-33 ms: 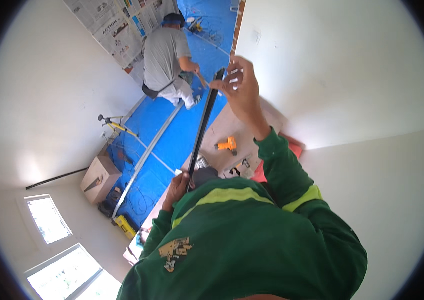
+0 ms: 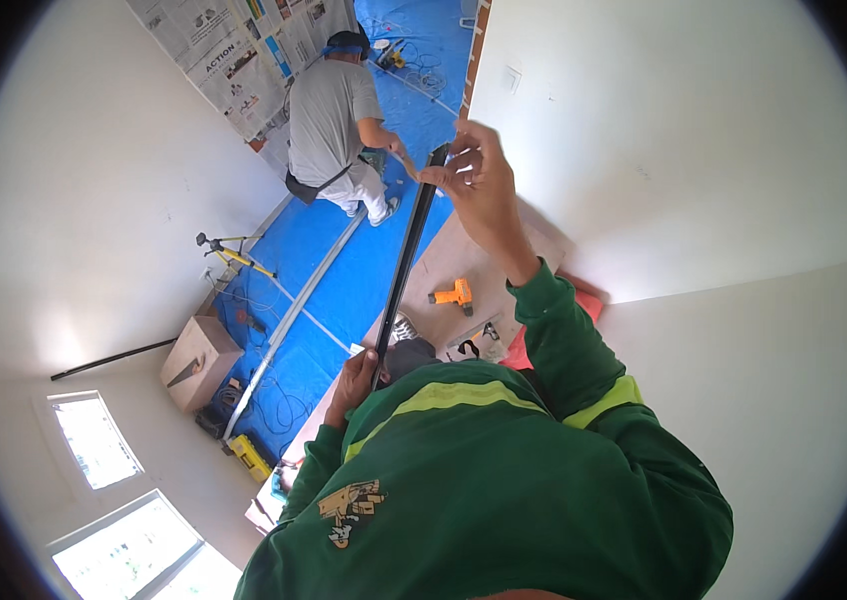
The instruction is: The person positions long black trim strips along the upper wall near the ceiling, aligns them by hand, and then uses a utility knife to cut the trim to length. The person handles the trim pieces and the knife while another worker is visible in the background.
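Observation:
A long, narrow black rail (image 2: 410,250) slants across the view in front of my chest. Near its far upper end, the thumb and fingers of my right hand (image 2: 479,180) are closed on it. My left hand (image 2: 355,380) grips the near lower end, close to my green sleeve. Part of that lower end is hidden by my fingers. Beyond the far end, a co-worker in a grey shirt (image 2: 326,115) bends forward, holding a stick-like handle (image 2: 406,160).
An orange drill (image 2: 452,296) lies on the brownish board (image 2: 484,262) below me. Blue sheeting (image 2: 329,265) covers the floor, with a long metal strip (image 2: 289,320), a yellow tripod (image 2: 234,255), a wooden box (image 2: 202,362) with a handsaw on it, and cables. White walls stand on both sides.
The far end of the rail and my right hand have dropped slightly in the view. The co-worker's arm and handle have shifted a little.

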